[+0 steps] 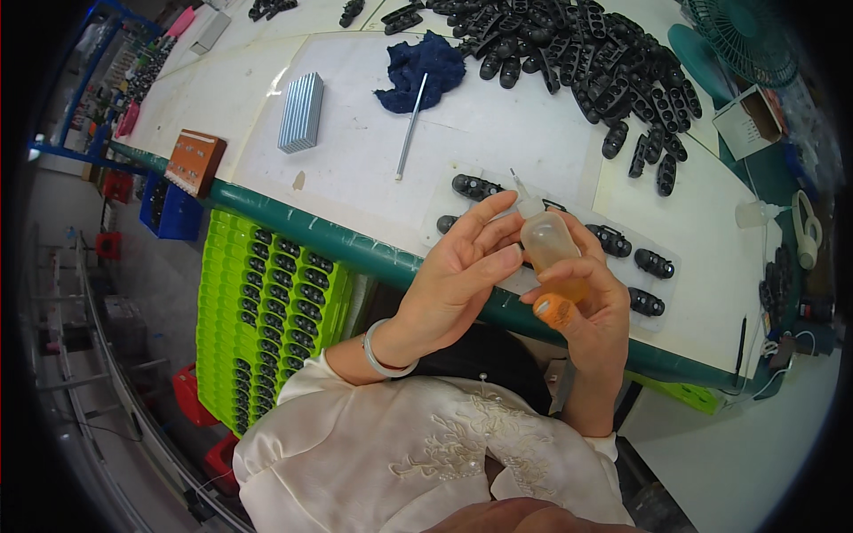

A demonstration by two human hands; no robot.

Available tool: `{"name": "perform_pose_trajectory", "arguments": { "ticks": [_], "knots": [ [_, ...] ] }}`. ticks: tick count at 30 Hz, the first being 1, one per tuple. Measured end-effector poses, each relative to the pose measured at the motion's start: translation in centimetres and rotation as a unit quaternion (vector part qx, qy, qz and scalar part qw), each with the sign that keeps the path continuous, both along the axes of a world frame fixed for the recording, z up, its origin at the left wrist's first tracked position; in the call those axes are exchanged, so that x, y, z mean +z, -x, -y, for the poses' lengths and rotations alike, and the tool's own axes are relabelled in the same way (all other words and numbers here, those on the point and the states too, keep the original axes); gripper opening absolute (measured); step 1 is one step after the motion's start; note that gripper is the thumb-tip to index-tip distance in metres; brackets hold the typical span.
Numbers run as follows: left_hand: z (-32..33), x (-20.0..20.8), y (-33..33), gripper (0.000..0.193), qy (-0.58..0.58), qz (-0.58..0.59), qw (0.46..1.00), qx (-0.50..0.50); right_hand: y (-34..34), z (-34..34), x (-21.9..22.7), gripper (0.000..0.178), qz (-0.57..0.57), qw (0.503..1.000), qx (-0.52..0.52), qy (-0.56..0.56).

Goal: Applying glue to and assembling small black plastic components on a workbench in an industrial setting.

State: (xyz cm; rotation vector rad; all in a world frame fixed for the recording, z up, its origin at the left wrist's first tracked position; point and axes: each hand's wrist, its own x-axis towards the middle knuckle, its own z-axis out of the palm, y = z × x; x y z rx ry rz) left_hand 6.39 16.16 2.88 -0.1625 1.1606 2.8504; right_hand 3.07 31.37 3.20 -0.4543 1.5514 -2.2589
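Observation:
My right hand (593, 311) grips a small translucent squeeze bottle (551, 250) with yellowish liquid and a thin needle tip pointing up and left. An orange cot covers that hand's thumb tip. My left hand (462, 271) is held up against the bottle, fingertips touching near its neck, a pale bangle on the wrist. Both hands hover over the table's green front edge (355, 249). Behind them, black oblong plastic parts (653, 262) lie in a row on a white sheet; one part (475, 186) sits just beyond my left fingers.
A big heap of the same black parts (586, 53) fills the far table. A blue cloth (422, 71) with a metal rod, a ribbed grey block (301, 111) and an orange-brown box (194, 162) lie left. Green trays of parts (267, 311) sit below the table. A teal fan (742, 35) stands far right.

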Motion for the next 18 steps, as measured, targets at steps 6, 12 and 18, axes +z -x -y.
{"name": "perform_pose_trajectory", "arguments": {
  "ticks": [6, 12, 18],
  "knots": [
    [0.0, -0.1, 0.4, 0.05, -0.083, 0.058, 0.994, -0.029, -0.3, -0.2, -0.1, 0.031, -0.056, 0.998, -0.004, -0.042],
    [-0.4, 0.1, -0.5, 0.054, -0.077, 0.029, 0.995, -0.053, -0.9, 0.7, -2.0, 0.053, -0.18, 0.965, -0.187, -0.012],
    [6.6, 1.3, -1.0, 0.097, 0.455, -0.168, 0.874, -0.031, 1.0, -0.4, -0.6, 0.065, -0.169, 0.921, -0.35, -0.005]
  ]
}}
